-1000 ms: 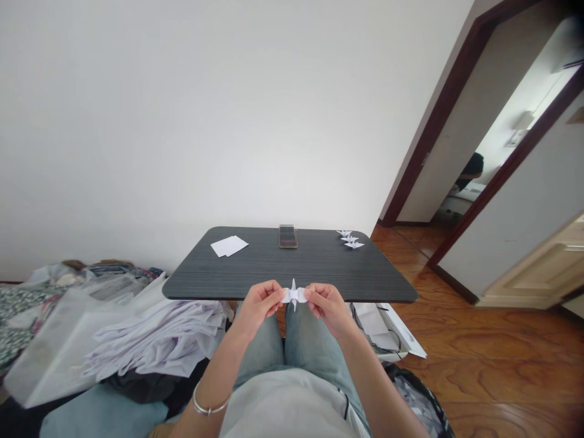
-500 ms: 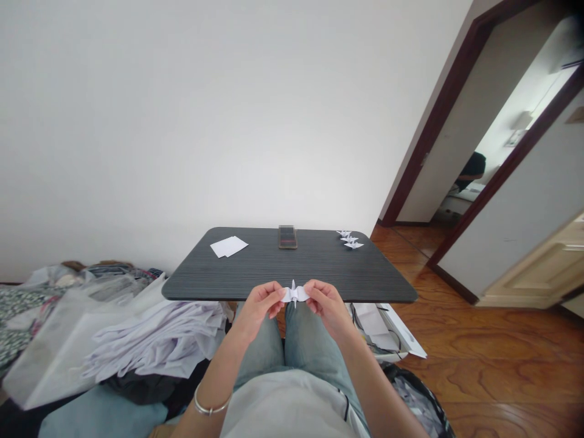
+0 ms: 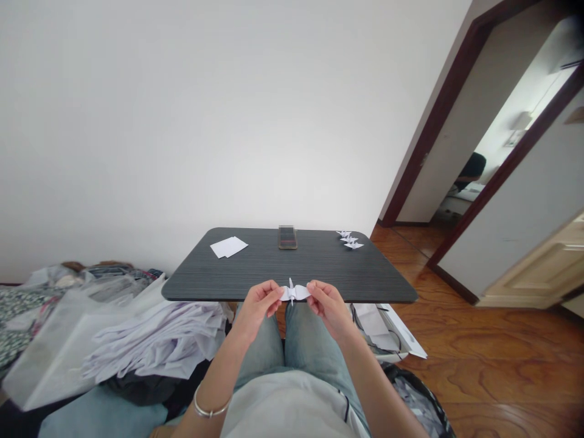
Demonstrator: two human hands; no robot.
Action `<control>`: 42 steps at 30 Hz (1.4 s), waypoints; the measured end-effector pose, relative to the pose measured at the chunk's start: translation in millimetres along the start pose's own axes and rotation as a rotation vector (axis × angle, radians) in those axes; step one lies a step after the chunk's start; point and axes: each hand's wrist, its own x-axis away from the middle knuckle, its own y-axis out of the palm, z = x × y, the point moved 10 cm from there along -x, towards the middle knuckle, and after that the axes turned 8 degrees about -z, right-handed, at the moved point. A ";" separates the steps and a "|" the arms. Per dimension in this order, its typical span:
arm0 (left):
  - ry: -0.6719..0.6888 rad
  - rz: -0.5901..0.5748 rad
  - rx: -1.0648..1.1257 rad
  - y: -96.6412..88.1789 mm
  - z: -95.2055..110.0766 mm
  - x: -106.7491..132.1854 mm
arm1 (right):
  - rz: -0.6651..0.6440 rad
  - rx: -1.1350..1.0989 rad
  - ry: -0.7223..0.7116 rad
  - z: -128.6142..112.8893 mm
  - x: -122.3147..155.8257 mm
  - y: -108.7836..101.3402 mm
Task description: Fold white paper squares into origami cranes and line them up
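Note:
A small white folded paper crane [image 3: 294, 292] hangs between my two hands just above the near edge of the dark table [image 3: 255, 274]. My left hand [image 3: 259, 303] pinches its left wing, fingers closed. My right hand [image 3: 327, 302] pinches the right wing the same way. Both hands hover over my lap, in front of the table edge.
Three finished paper cranes [image 3: 350, 239] sit at the table's far right corner. White paper sheets [image 3: 229, 246] lie at the far left, a phone [image 3: 287, 236] in the middle back. Clothes and bags [image 3: 114, 334] are piled at my left. An open doorway [image 3: 474, 176] is to the right.
The two hands have drawn slightly apart, spreading the crane's wings a little wider. Nothing else has moved.

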 end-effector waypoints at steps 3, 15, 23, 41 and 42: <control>-0.003 0.024 0.015 -2.8 -1.2 0.2 | 0.019 0.011 0.003 2.2 -0.9 -4.2; -0.096 -0.034 0.061 0.1 -9.5 1.0 | 0.089 -0.010 0.007 4.4 -3.5 -18.6; -0.121 -0.062 0.309 3.7 -12.7 0.7 | 0.081 0.005 0.017 0.4 -3.8 -18.1; -0.201 -0.044 0.539 2.1 -25.4 -1.9 | 0.103 0.424 -0.289 -19.3 -2.0 -12.7; -0.181 -0.021 0.472 -1.2 -24.5 -2.3 | 0.112 0.416 -0.280 -19.2 -2.2 -13.2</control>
